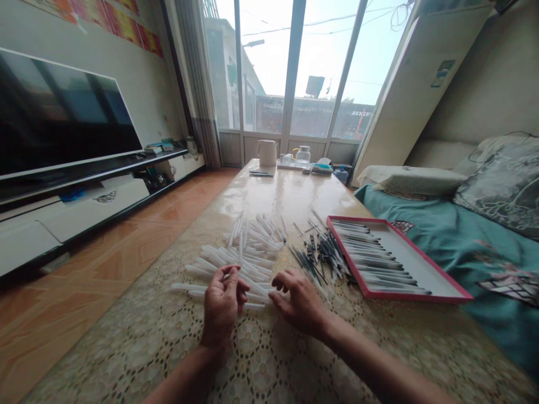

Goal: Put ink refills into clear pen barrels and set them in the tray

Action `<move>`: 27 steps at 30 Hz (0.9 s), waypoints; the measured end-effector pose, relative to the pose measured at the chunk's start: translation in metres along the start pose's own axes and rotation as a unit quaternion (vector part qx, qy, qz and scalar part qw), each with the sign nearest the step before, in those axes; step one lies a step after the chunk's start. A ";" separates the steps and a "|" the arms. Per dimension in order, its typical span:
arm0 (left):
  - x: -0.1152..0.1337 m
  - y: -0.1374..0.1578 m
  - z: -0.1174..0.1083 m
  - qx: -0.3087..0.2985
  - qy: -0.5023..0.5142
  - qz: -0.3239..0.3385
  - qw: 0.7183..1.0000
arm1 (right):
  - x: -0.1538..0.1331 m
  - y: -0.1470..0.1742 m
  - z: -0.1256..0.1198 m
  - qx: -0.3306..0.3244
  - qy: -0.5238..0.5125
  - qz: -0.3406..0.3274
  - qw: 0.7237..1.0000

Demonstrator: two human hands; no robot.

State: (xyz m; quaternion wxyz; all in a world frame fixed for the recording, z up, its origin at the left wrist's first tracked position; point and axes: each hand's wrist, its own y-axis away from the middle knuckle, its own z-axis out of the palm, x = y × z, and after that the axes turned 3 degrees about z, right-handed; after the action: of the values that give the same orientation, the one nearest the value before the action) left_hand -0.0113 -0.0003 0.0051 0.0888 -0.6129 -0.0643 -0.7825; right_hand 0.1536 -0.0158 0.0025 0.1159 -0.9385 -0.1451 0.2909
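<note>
My left hand point(225, 300) is closed, thumb against the bent fingers. A slim translucent white tube point(241, 247) stands up from its fingertips, pointing away from me. My right hand point(297, 297) is a little to the right, fingers curved and thumb apart from them, with nothing visible between. Its fingertips are by the ends of the nearest tubes. Beyond both hands spreads a loose pile of white plastic tubes point(256, 233). To its right lie thin dark rods and small black pieces point(322, 252), some overlapping.
A shallow red-rimmed box point(442, 289) on the right holds a row of clear pen-like sticks with dark ends point(379, 255). At the table's far end stand a beige kettle point(266, 152), a glass pot point(302, 155) and a tissue pack point(322, 168). A green-covered sofa point(421, 235) borders the right side.
</note>
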 end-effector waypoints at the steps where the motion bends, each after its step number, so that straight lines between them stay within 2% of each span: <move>1: 0.000 0.000 0.000 -0.002 0.000 0.001 1.000 | -0.006 -0.001 0.003 0.003 0.008 -0.001 1.000; 5: -0.001 0.000 0.000 -0.008 -0.004 0.001 1.000 | -0.013 -0.005 0.007 0.009 0.045 0.010 0.999; 8: -0.002 0.000 0.000 -0.018 -0.007 0.009 1.000 | -0.005 -0.004 0.003 0.006 0.049 0.019 0.999; 11: -0.003 0.002 0.002 -0.052 -0.018 0.013 0.998 | 0.006 0.001 -0.008 0.033 0.032 0.032 0.998; 14: -0.005 0.005 0.006 -0.134 -0.022 -0.033 0.990 | 0.009 0.010 -0.018 0.061 -0.016 0.031 0.998; 17: -0.008 0.008 0.009 -0.207 0.014 -0.099 0.973 | 0.002 0.019 -0.023 0.053 -0.057 0.012 0.997; 21: -0.006 0.009 0.008 -0.228 0.077 -0.142 0.960 | 0.003 0.020 -0.027 0.023 -0.056 0.000 0.998; 24: -0.004 0.008 0.006 -0.200 0.097 -0.152 0.963 | 0.028 0.007 -0.038 0.050 0.013 0.047 0.998; 27: -0.003 0.006 0.006 -0.176 0.107 -0.154 0.966 | 0.062 -0.010 -0.051 0.101 0.167 0.131 0.972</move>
State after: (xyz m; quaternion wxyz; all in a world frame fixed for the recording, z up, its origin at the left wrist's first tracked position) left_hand -0.0035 -0.0051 0.0039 -0.1357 -0.5138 -0.0095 -0.8470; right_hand 0.2296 0.0078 0.0144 0.1935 -0.9682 0.0306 0.1559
